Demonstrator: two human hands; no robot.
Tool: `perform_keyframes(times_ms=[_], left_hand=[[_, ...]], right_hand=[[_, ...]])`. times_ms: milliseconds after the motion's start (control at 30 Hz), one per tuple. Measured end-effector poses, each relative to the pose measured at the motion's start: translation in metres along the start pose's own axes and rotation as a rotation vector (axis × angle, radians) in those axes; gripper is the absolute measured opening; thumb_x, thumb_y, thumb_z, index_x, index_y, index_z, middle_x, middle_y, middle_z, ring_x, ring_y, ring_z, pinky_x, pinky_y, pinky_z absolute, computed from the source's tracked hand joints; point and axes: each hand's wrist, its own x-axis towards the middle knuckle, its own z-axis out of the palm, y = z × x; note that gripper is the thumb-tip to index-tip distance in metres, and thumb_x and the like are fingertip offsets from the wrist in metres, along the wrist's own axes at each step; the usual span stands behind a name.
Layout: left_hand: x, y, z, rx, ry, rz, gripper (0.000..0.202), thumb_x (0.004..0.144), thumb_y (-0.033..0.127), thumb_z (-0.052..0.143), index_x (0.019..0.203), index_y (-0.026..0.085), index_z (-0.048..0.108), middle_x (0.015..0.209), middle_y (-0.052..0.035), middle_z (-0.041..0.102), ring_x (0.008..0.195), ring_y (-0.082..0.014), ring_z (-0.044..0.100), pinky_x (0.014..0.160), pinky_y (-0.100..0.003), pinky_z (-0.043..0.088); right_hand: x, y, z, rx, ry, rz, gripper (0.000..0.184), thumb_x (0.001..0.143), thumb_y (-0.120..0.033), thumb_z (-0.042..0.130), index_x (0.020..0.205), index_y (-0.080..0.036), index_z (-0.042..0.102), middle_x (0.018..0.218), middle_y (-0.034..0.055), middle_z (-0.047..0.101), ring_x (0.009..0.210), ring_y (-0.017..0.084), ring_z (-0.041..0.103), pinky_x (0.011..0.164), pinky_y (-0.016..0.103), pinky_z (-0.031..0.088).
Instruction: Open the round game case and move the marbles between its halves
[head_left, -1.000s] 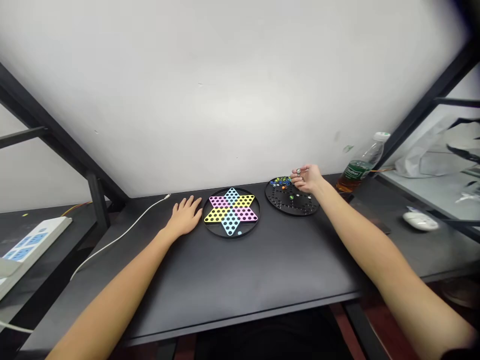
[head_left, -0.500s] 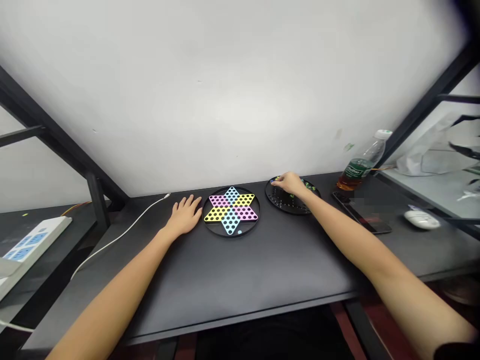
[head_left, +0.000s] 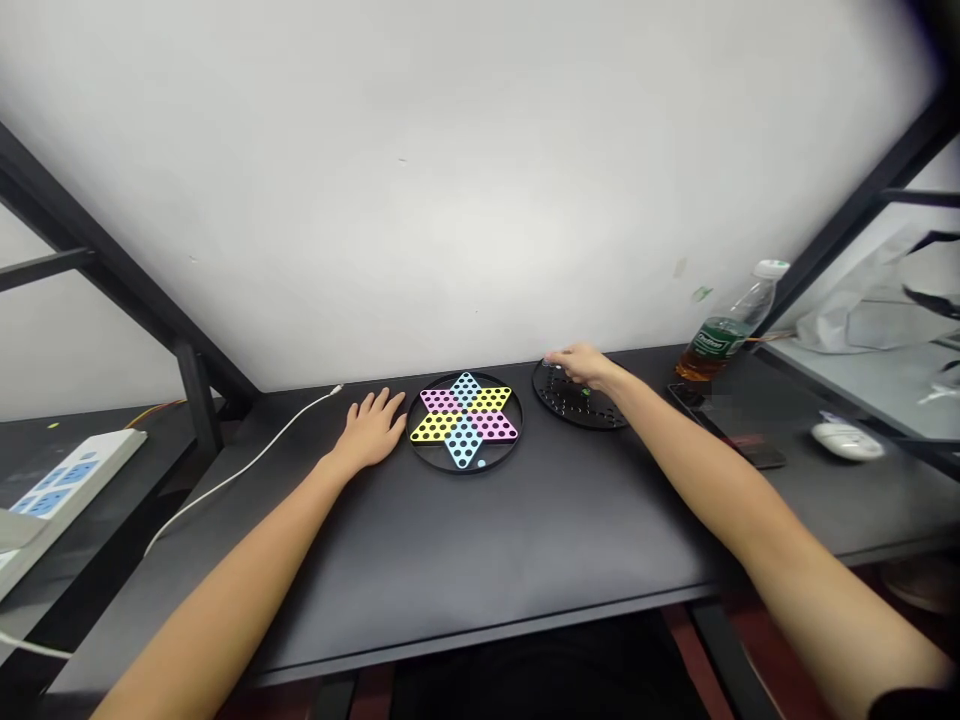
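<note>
My left hand (head_left: 367, 430) lies flat on the black table with its fingers spread, just left of a Chinese checkers board (head_left: 495, 425). That board is round with a black rim and a six-pointed star in pink, yellow and light blue, full of holes. A small light-blue piece (head_left: 481, 464) lies inside the rim near the front. To the right is a second round black tray (head_left: 577, 412), where a green piece (head_left: 586, 392) shows. My right hand (head_left: 589, 364) is over the tray's far side, fingertips pinched together near its far left rim; what they hold, if anything, is too small to make out.
A bottle (head_left: 712, 345) of brown drink leans at the back right. Before it lie a dark phone (head_left: 761, 455) and a white mouse (head_left: 847, 440). A white cable (head_left: 247, 470) crosses the left side, near a power strip (head_left: 64, 490). Behind the table rises a white wall (head_left: 480, 200).
My right hand has shifted slightly at the tray's far side, and now covers coloured pieces that showed to its right. My left hand stays in place.
</note>
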Motion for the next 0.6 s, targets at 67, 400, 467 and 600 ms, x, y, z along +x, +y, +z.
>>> perform_keyframes(times_ms=[67, 400, 467, 600], left_hand=[[0.000, 0.000, 0.000, 0.000, 0.003, 0.000, 0.060, 0.102, 0.046, 0.023, 0.157, 0.023, 0.033, 0.164, -0.0115, 0.028, 0.150, -0.0360, 0.026, 0.119, -0.057, 0.024], [0.000, 0.000, 0.000, 0.001, 0.009, 0.003, 0.060, 0.102, 0.046, 0.024, 0.157, 0.024, 0.034, 0.164, -0.0110, 0.029, 0.150, -0.0358, 0.026, 0.119, -0.057, 0.025], [0.000, -0.001, 0.001, 0.002, 0.021, 0.008, 0.059, 0.102, 0.046, 0.025, 0.156, 0.024, 0.035, 0.164, -0.0109, 0.030, 0.150, -0.0355, 0.027, 0.118, -0.057, 0.025], [0.001, -0.002, 0.002, 0.001, 0.020, 0.010, 0.060, 0.102, 0.047, 0.025, 0.156, 0.024, 0.035, 0.164, -0.0111, 0.030, 0.150, -0.0357, 0.027, 0.118, -0.057, 0.026]], right_hand=[[-0.003, -0.005, -0.008, 0.371, -0.172, 0.057, 0.018, 0.088, -0.033, 0.062, 0.084, -0.016, 0.059, 0.051, -0.0108, 0.026, 0.042, 0.007, 0.019, 0.036, 0.017, 0.014], [-0.019, -0.015, 0.002, 0.770, -0.262, 0.168, 0.017, 0.092, -0.028, 0.044, 0.076, -0.021, 0.041, 0.057, -0.0068, 0.034, 0.041, 0.006, 0.020, 0.033, 0.015, 0.009], [-0.022, -0.014, 0.021, 0.582, -0.171, 0.120, 0.024, 0.094, -0.029, 0.045, 0.072, -0.022, 0.039, 0.055, -0.0086, 0.028, 0.041, 0.006, 0.019, 0.035, 0.017, 0.008], [-0.045, -0.020, 0.066, 0.022, -0.067, -0.271, 0.041, 0.096, -0.041, 0.047, 0.061, -0.022, 0.037, 0.050, -0.0069, 0.029, 0.046, 0.008, 0.025, 0.044, 0.023, 0.018]])
